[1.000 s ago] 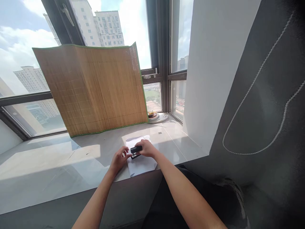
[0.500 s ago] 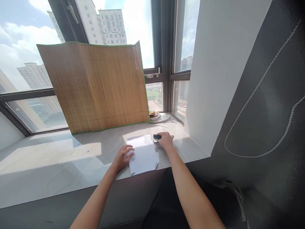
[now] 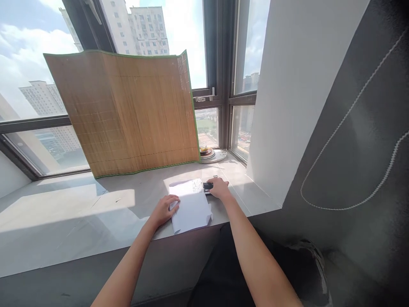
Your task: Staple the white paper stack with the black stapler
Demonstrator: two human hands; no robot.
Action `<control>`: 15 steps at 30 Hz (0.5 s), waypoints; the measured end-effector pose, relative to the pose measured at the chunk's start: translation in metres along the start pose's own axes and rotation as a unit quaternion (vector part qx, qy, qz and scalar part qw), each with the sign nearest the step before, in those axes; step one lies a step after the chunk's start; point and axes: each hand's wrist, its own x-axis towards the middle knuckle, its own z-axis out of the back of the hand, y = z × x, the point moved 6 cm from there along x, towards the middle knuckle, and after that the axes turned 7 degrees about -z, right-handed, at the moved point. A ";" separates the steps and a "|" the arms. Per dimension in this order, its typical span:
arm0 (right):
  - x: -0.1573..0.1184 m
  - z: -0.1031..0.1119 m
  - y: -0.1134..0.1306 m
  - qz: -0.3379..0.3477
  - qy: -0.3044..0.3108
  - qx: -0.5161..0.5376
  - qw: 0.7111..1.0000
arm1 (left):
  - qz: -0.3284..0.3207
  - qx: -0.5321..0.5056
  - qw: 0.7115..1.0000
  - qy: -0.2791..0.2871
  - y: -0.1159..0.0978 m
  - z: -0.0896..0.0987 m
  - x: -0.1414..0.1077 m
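White paper sheets (image 3: 190, 211) lie on the window sill in front of me, with dark print or marks at the far end and a bent corner at the near right. My left hand (image 3: 164, 209) rests on their left edge, fingers extended over the paper. In my right hand (image 3: 219, 188) is a black stapler (image 3: 208, 186), its front end at the right edge of the sheets near the top. My fingers cover the rest of the stapler.
A bamboo mat (image 3: 143, 115) with green edging leans against the window. Stacked plates (image 3: 212, 156) stand in the far corner. A small dark thing (image 3: 215, 176) lies just beyond my right hand. A beaded cord (image 3: 338, 209) hangs at the right.
The stapler has moved slightly left, and its front now meets the paper's right edge. The near right corner of the sheets has shifted. My left hand stays in place.
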 end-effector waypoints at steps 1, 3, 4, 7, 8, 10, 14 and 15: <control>0.000 -0.001 0.000 0.002 0.002 0.006 1.000 | -0.002 -0.003 1.000 -0.002 -0.001 0.001 0.000; 0.001 -0.003 0.001 0.009 0.006 0.018 1.000 | -0.006 -0.007 1.000 -0.004 -0.004 0.002 0.001; 0.001 -0.005 0.002 0.015 0.010 0.024 1.000 | -0.008 -0.009 1.000 -0.004 -0.005 0.002 0.001; 0.001 -0.009 0.006 0.035 0.020 0.036 0.999 | -0.015 -0.007 1.000 -0.005 -0.009 0.003 0.001; 0.001 -0.010 0.007 0.041 0.022 0.040 0.998 | -0.019 -0.004 1.000 -0.005 -0.009 0.003 0.001; 0.002 -0.011 0.008 0.048 0.024 0.048 0.997 | -0.026 0.003 1.000 -0.005 -0.008 0.003 0.000; 0.001 -0.010 0.008 0.044 0.029 0.060 0.997 | -0.033 0.010 0.999 -0.005 -0.005 0.003 -0.002; 0.000 -0.010 0.008 0.045 0.032 0.062 0.997 | -0.030 0.013 0.999 -0.011 -0.005 0.005 -0.001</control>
